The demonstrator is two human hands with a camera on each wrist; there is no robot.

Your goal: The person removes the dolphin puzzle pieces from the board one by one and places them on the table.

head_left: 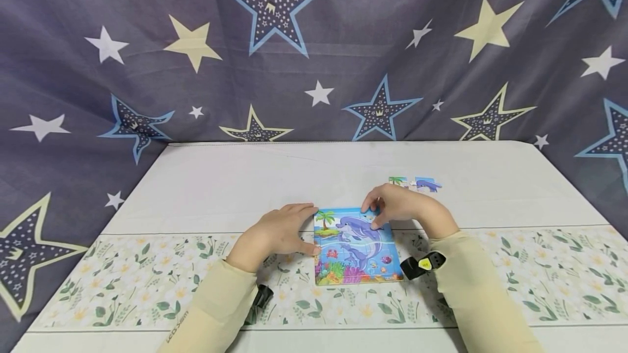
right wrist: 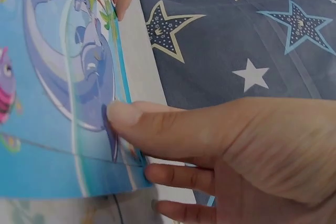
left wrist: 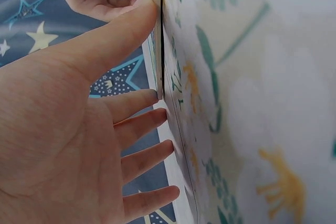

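Observation:
A square jigsaw puzzle board (head_left: 355, 257) with a bright dolphin and coral picture lies on the table. My left hand (head_left: 282, 230) rests along its left edge. In the left wrist view, that hand's thumb (left wrist: 128, 30) touches the board's side and the other fingers are spread nearly straight. At the board's far right corner, my right hand (head_left: 394, 204) pinches a puzzle piece between thumb and fingers. Seen from the right wrist, the thumb (right wrist: 126, 116) lies on the picture by the dolphin's tail; the hand covers much of the piece.
Behind my right hand lie loose puzzle pieces, one with a palm tree (head_left: 397, 180) and one with a dolphin (head_left: 427, 184). A flowered band (head_left: 181, 282) crosses the white table (head_left: 235, 178). A dark curtain with stars (head_left: 314, 64) hangs behind it.

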